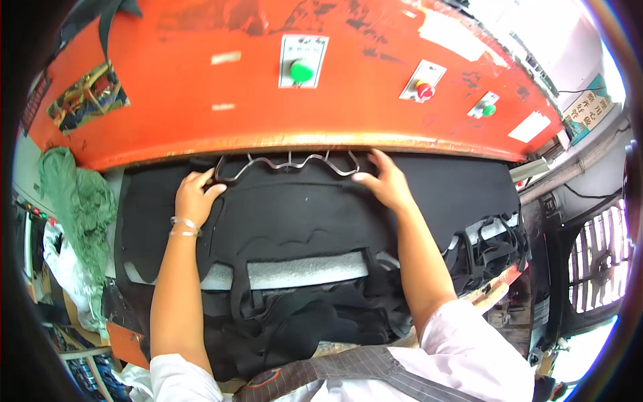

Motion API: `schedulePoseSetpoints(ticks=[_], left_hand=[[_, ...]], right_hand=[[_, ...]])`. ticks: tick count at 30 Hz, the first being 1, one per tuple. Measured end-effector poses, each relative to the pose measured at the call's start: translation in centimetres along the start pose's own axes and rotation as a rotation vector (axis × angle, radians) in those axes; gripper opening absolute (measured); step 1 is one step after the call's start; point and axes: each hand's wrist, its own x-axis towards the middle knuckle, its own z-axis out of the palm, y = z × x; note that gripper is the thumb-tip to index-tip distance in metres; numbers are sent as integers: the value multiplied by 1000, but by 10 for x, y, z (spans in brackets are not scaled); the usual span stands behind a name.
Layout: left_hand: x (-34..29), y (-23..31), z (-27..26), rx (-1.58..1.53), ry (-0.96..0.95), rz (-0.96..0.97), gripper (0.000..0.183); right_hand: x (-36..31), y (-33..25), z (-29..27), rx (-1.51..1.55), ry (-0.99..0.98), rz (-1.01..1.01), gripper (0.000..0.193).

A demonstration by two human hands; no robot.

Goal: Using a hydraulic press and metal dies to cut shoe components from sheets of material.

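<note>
The left grip point(195, 195) and right grip point(388, 182) pinched the metal frame point(276, 165) at 12 o'clock; openings point(308, 270) toward 6 o'clock seemed finished, the black sheet point(295, 211) beneath only partly worked.

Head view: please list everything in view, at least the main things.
Machine body: one, orange, across the top
Green buttons: two, green, on the machine
Red knob: one, red, between them
Wavy metal frame: one, grey, machine's lower edge
Sheeting: layers uncountable, black, under the frame
Strips: several, pale grey, above scraps
Scraps: several, black, lower middle
Green bundle: one, green, far left
Slatted grille: one, dark-framed, far right
Bracelets: two, pale, left wrist
Apron: one, grey striped, bottom
Left hand: one, bare, frame's left end
Right hand: one, bare, frame's right end
</note>
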Motion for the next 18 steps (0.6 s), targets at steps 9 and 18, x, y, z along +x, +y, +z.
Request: schedulePoseSetpoints(ticks=[9,18], left_hand=[[58,210,28,-327,129,557,12],[83,270,-13,-44,320,745,22]], right_hand=[[110,30,-201,362,1430,-160,62],[98,13,-214,170,1330,-64,69]])
